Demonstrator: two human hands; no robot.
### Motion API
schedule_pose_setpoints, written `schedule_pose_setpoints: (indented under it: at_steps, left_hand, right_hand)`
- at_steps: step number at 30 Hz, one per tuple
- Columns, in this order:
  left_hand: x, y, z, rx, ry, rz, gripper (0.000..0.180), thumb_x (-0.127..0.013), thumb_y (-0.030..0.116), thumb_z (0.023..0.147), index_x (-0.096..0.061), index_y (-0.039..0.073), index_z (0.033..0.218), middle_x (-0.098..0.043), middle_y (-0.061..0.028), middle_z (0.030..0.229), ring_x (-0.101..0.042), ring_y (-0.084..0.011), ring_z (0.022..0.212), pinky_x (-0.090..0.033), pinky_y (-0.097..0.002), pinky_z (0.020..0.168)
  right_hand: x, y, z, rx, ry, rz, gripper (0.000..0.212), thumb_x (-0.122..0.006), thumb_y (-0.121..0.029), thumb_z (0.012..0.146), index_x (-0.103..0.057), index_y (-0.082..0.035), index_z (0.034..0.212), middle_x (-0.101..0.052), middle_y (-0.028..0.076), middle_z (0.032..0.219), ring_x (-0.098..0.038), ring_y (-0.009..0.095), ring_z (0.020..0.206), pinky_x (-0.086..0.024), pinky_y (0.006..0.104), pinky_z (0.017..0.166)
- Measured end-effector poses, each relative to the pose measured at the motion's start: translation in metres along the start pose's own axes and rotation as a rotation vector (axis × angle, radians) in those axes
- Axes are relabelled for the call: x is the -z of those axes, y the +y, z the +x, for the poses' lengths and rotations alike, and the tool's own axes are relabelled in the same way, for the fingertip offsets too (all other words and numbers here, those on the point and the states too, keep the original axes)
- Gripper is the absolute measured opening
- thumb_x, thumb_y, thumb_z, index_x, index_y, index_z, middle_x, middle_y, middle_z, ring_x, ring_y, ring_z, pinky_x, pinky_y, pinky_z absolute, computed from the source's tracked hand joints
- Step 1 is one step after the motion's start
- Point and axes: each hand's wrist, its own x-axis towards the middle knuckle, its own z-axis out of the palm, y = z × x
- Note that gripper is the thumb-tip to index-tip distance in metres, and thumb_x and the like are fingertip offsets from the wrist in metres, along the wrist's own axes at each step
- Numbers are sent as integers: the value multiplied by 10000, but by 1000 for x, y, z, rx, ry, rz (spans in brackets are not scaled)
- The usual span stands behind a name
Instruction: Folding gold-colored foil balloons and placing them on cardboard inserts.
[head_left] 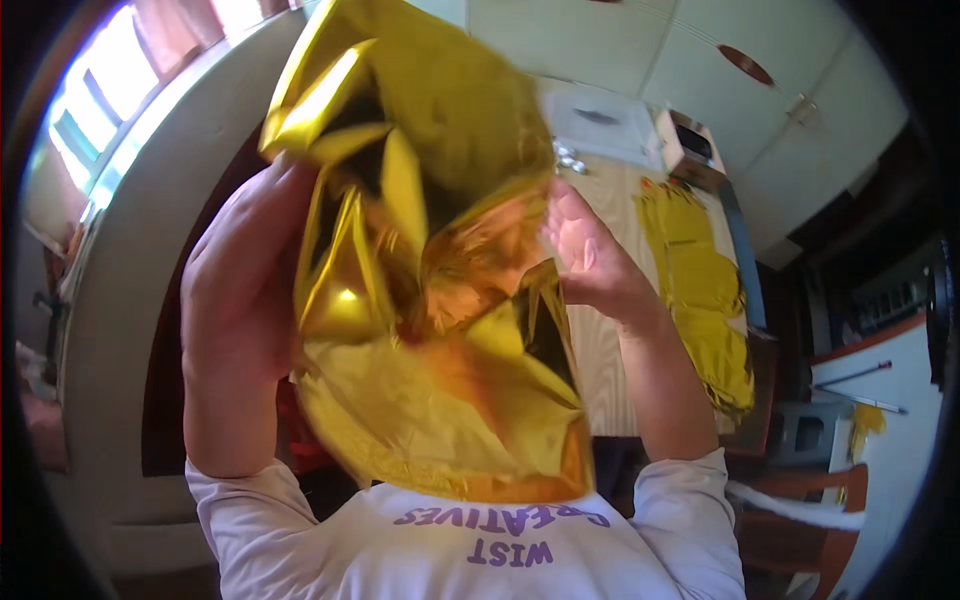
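A large, crumpled piece of shiny gold foil (440,400) is held up in front of my chest, between my hands. Whether it is a loose sheet or a bag, I cannot tell. Its upper part bulges away from me, and deep creases run through the middle. My left hand (255,215) grips the foil's left side, with the fingertips tucked behind a fold. On the opposite side my right hand (585,240) is closed at the edge, its fingers partly hidden by the foil.
A pale wood-grain table (600,390) lies beyond the foil. Flattened yellow pieces (705,290) are laid along its right side. Behind them stands a small box (690,150) with a dark object inside. A translucent white container (600,122) sits at the back, near pale cupboards (760,100).
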Motion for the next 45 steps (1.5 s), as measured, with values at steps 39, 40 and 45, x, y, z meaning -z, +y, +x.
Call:
schedule_pose_setpoints:
  at_steps: [39,40,45]
  left_hand:
    - [81,-270,56,52,-736,1721,795,-607,499,958,-352,84,1587,-250,-199,1677,-184,-397,1563,-123,-545,1266]
    - [81,-270,56,54,-732,1724,795,-607,500,958,-353,85,1587,-245,-198,1680,-179,-396,1564,-121,-545,1266]
    - [48,-274,58,-19,-696,1697,718,-613,454,965,-416,59,1531,-338,-235,1611,-254,-438,1521,-159,-557,1255]
  right_hand:
    - [157,72,-155,-74,300,-1178,286,-718,-288,931,-718,-64,1109,-689,168,1215,-621,343,1199,-482,460,1033]
    - [177,66,-144,-136,418,-1113,228,-715,-259,926,-723,-61,1039,-706,157,1136,-651,329,1106,-510,450,963]
    - [292,65,-102,-371,750,-1203,239,-780,-276,856,-709,-47,872,-720,130,902,-693,307,883,-551,422,797]
